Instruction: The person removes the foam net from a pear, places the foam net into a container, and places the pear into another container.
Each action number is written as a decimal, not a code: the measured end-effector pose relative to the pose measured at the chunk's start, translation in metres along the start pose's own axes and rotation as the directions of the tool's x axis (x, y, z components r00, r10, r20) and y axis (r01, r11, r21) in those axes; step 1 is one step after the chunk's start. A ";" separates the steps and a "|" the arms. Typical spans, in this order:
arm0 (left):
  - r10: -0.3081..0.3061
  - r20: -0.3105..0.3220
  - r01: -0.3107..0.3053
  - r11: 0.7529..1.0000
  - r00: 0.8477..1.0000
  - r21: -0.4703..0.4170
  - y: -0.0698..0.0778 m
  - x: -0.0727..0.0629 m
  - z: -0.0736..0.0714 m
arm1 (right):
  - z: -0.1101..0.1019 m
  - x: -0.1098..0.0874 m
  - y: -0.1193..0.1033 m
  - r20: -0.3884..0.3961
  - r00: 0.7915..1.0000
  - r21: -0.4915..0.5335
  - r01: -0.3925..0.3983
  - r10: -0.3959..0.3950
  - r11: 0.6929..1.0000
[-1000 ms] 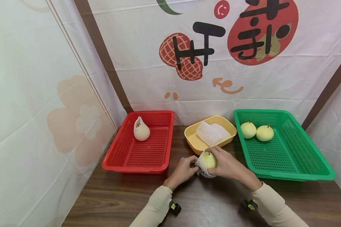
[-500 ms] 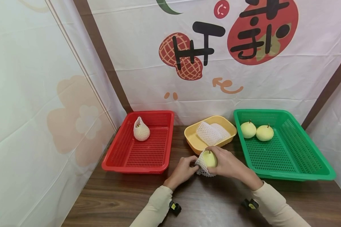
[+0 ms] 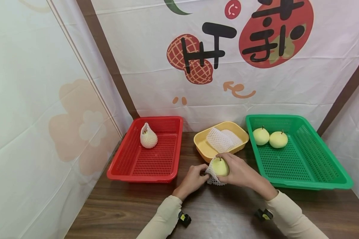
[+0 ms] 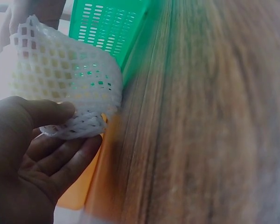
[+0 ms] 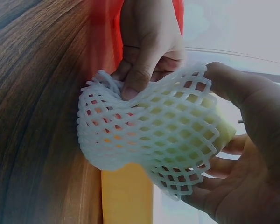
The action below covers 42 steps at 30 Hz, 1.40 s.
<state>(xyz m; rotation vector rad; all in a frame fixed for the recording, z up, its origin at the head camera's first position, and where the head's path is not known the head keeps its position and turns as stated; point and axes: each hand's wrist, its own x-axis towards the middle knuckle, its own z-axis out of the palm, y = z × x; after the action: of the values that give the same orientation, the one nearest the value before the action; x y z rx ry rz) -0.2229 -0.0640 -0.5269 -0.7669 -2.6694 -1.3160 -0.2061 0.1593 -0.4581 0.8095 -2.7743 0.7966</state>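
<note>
My right hand (image 3: pixel 240 172) grips a pale yellow pear (image 3: pixel 220 167), stem upward, above the table in front of the yellow tray. A white foam net sleeve (image 5: pixel 112 123) covers the pear's lower and left part, while its top stays bare in the head view. My left hand (image 3: pixel 193 179) pinches the net's edge between thumb and fingers on the left side. In the right wrist view, the net's tail hangs loose beyond the pear, and my right fingers lie around the fruit at the net's opening.
A red basket (image 3: pixel 175 159) at left contains a netted pear (image 3: pixel 149 137). More foam nets (image 3: pixel 222 140) lie in the yellow tray (image 3: pixel 201 146) at the back middle. Two bare pears (image 3: pixel 278 139) sit in the green basket (image 3: pixel 305 162) at right. A printed curtain (image 3: pixel 155 89) stands behind.
The pear has shifted very slightly upward, and the net's lower edge has drawn up a little with it. Both hands keep their hold, and the left hand stays nearly still.
</note>
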 end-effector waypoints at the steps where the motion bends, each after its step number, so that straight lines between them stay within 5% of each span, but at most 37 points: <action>1: 0.000 -0.001 0.000 1.000 1.000 -0.001 0.000 0.000 0.000 | -0.001 0.000 0.000 0.000 1.000 0.000 0.001 -0.001 1.000; 42: -0.018 -0.003 0.018 0.999 1.000 -0.047 -0.003 -0.001 0.002 | -0.017 0.000 -0.006 -0.118 0.989 -0.025 0.085 -0.088 0.996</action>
<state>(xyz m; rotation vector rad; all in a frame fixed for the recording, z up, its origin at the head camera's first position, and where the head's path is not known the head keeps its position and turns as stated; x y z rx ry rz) -0.2233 -0.0649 -0.5305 -0.7466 -2.6587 -1.3870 -0.2030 0.1639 -0.4405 0.8438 -2.6200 0.7745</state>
